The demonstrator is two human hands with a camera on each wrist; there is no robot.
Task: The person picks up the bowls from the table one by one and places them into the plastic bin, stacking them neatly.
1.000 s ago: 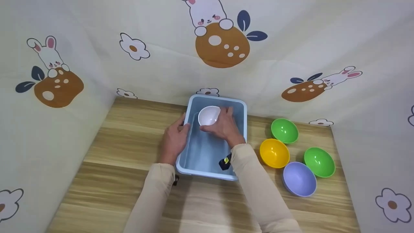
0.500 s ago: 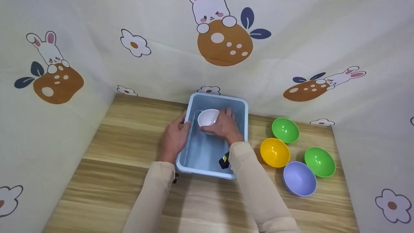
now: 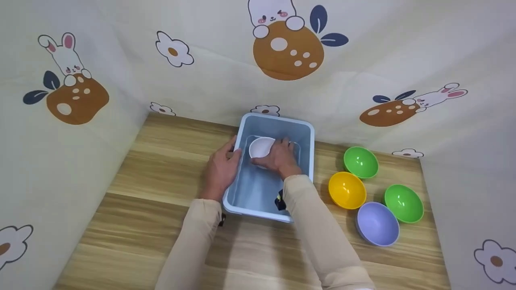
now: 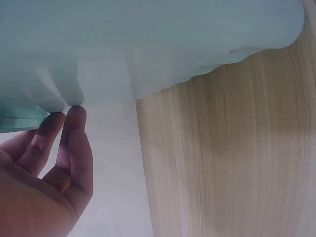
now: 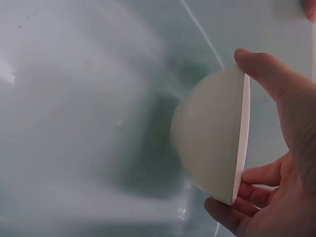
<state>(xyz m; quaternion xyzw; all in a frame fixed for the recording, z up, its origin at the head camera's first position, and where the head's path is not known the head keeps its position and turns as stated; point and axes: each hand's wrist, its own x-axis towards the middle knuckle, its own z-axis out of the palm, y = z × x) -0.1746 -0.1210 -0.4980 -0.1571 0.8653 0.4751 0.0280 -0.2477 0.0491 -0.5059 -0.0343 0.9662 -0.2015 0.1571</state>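
Note:
A small white bowl [image 3: 261, 147] is held by its rim in my right hand [image 3: 280, 157], inside the light blue plastic bin [image 3: 311, 149]. In the right wrist view the white bowl [image 5: 210, 133] appears from the side, thumb at one edge of the rim and fingers at the opposite edge. Its rounded base faces the bin floor [image 5: 74, 138], close over it. My left hand [image 3: 221, 169] rests against the outside of the bin's left wall. The left wrist view shows that hand [image 4: 49, 168] with extended fingertips touching the bin wall [image 4: 98, 64].
To the bin's right stand a green bowl [image 3: 361, 162], a yellow bowl [image 3: 347, 190], a purple bowl [image 3: 377, 224] and a second green bowl [image 3: 403, 204]. The wooden table [image 3: 153, 161] meets a printed cloth wall [image 3: 209, 80] behind the bin and at both sides.
My right hand has lowered the white bowl deeper into the bin. The left hand stays at the bin's left wall. The head view has shifted slightly.

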